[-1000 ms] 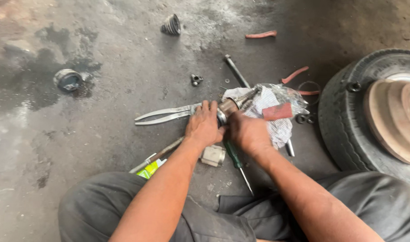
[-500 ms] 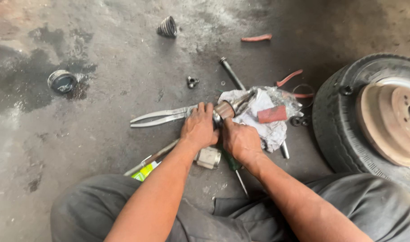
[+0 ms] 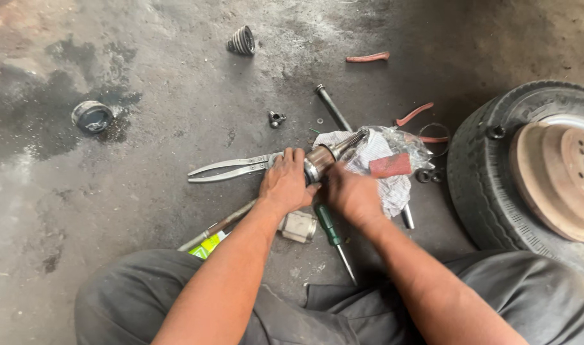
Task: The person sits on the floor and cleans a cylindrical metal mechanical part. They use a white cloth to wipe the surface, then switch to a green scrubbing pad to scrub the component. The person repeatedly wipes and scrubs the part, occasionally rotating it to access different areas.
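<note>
Both hands meet low in the middle of the head view, over a greasy concrete floor. My left hand (image 3: 284, 185) is wrapped around a metal axle joint (image 3: 324, 158) whose splined shaft points up and right onto a crumpled rag (image 3: 384, 169). My right hand (image 3: 351, 193) closes on the same joint from the right; its fingers hide the joint's near end. Long silver pliers (image 3: 231, 168) lie just left of my left hand. A green-handled screwdriver (image 3: 333, 235) lies under my right wrist, beside a small metal cup (image 3: 298, 226).
A tyre with a rusty brake drum (image 3: 528, 166) stands at the right. A black rubber boot (image 3: 242, 40), a round tin (image 3: 91, 117), a dark metal rod (image 3: 331, 106), a small metal fitting (image 3: 276, 119), reddish rubber strips (image 3: 367, 57) and a steel bar with a green-yellow packet (image 3: 209, 241) lie around. My knees fill the bottom edge.
The view has shifted a little. Both hands stay closed on the joint, and my right hand has slid slightly down and right along it.
</note>
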